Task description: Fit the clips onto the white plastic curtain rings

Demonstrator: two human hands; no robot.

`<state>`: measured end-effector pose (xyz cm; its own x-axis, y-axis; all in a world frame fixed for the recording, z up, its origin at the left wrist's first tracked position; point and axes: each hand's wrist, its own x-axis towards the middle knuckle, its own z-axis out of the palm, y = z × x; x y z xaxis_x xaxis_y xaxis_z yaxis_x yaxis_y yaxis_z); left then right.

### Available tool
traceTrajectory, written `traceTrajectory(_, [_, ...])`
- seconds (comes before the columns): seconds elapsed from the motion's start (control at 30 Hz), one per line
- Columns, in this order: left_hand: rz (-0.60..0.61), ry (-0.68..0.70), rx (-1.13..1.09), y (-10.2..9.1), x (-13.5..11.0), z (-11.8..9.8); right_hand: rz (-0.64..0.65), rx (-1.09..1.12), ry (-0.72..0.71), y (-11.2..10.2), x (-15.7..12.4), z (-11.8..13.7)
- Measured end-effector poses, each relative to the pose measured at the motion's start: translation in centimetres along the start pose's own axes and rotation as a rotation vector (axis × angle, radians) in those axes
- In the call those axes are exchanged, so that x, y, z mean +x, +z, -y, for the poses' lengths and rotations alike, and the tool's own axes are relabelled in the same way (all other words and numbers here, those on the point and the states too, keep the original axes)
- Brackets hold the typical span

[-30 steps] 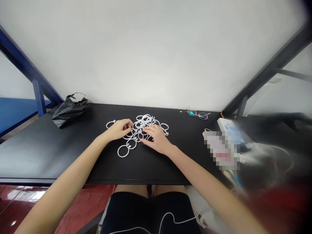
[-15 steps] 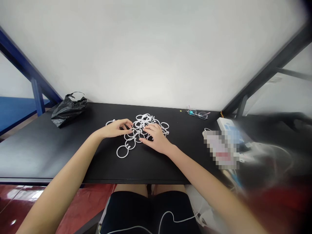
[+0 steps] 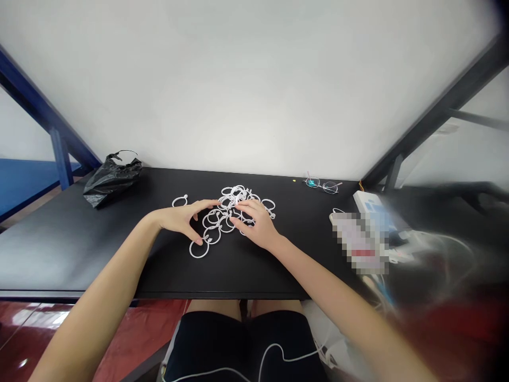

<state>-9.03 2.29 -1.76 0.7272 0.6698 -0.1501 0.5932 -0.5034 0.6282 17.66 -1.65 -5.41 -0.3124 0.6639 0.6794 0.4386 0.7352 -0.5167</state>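
A heap of white plastic rings [image 3: 233, 204] lies in the middle of a black table [image 3: 79, 244]. My left hand [image 3: 181, 218] hovers at the heap's left edge with its fingers spread, holding nothing. My right hand [image 3: 256, 223] rests on the heap's right side, fingers bent down onto the rings; whether they grip one I cannot make out. One larger ring [image 3: 199, 248] lies at the near end of the heap, and a single ring [image 3: 180, 201] sits apart to the left.
A crumpled black plastic bag [image 3: 113, 178] lies at the table's back left. A pair of glasses [image 3: 324, 185] sits at the back right by the wall. A white power strip [image 3: 371, 204] and cables lie at the right.
My left hand has opened and drawn back a little from the heap toward me. My right hand has shifted only slightly on the rings.
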Motion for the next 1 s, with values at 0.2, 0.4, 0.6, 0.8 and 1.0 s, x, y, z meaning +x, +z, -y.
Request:
traceTrajectory(0.2, [-0.080,-0.053,-0.072,0.5,0.6,-0.1,-0.034,0.002,0.000,-0.1,0.1,0.0])
traceTrajectory(0.4, [-0.176,-0.082,-0.133,1.0,1.2,0.4,-0.092,0.005,-0.020,0.3,0.1,-0.5])
traceTrajectory(0.6, [-0.329,-0.062,-0.128,1.9,2.4,0.9,-0.063,0.003,-0.030,0.2,0.1,-1.0])
traceTrajectory(0.8, [-0.448,-0.029,-0.047,2.7,2.9,0.2,-0.028,0.003,-0.025,0.1,0.1,-0.8])
traceTrajectory(1.0, [-0.522,-0.008,0.008,2.8,2.9,-0.3,0.004,-0.016,0.031,0.1,0.0,-0.6])
